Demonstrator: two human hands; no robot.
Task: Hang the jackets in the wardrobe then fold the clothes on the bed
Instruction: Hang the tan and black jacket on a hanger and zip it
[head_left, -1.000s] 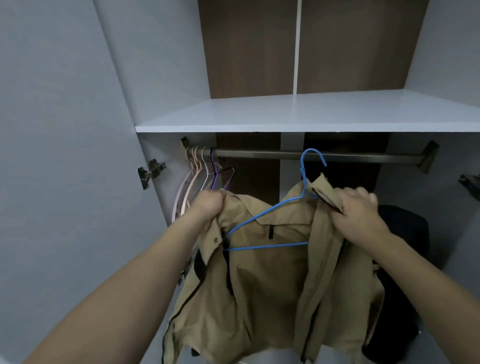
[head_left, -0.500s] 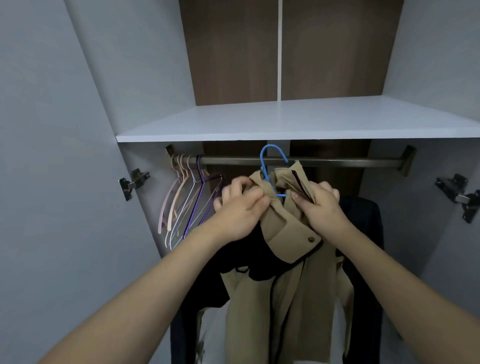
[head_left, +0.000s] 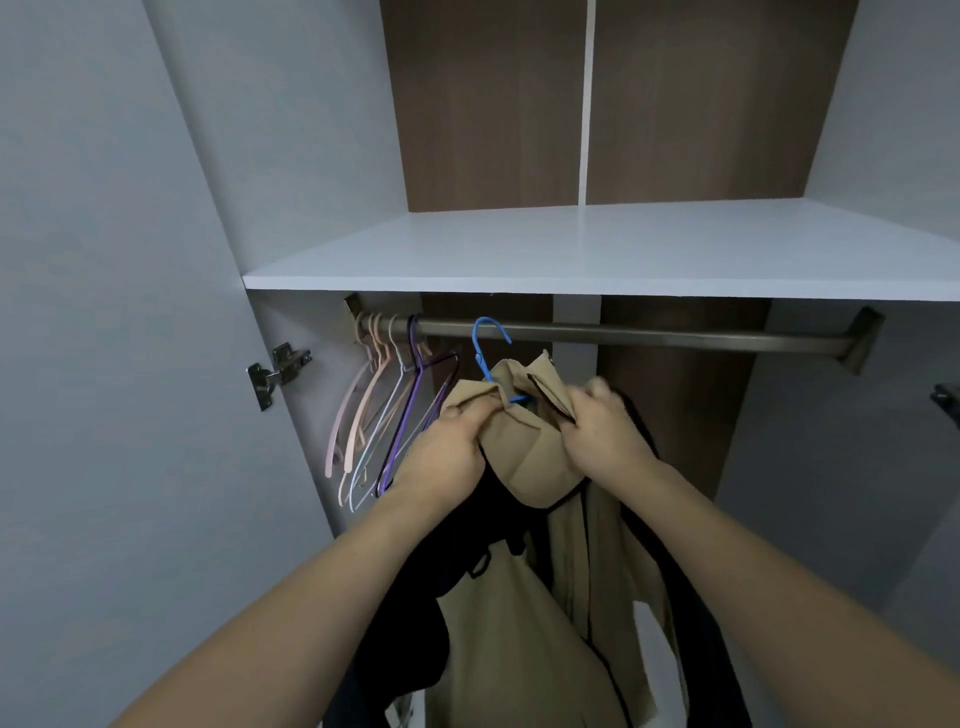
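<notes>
Empty hangers (head_left: 382, 410), pink, white & purple, hung at the left end of the rail (head_left: 649, 336). Next to them the left hand (head_left: 451, 451) pinched the tan jacket (head_left: 524, 457) by its collar. The jacket sat on a blue hanger (head_left: 485, 345), hooked on the rail under the white shelf (head_left: 597, 249). The right hand (head_left: 605, 434) gripped the collar's other side. A dark garment (head_left: 670, 540) hung right behind.

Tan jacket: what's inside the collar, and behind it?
Inside the tan jacket, a blue hanger shows only its hook and neck; its shoulders are covered. Behind hangs a dark garment, mostly hidden.
</notes>
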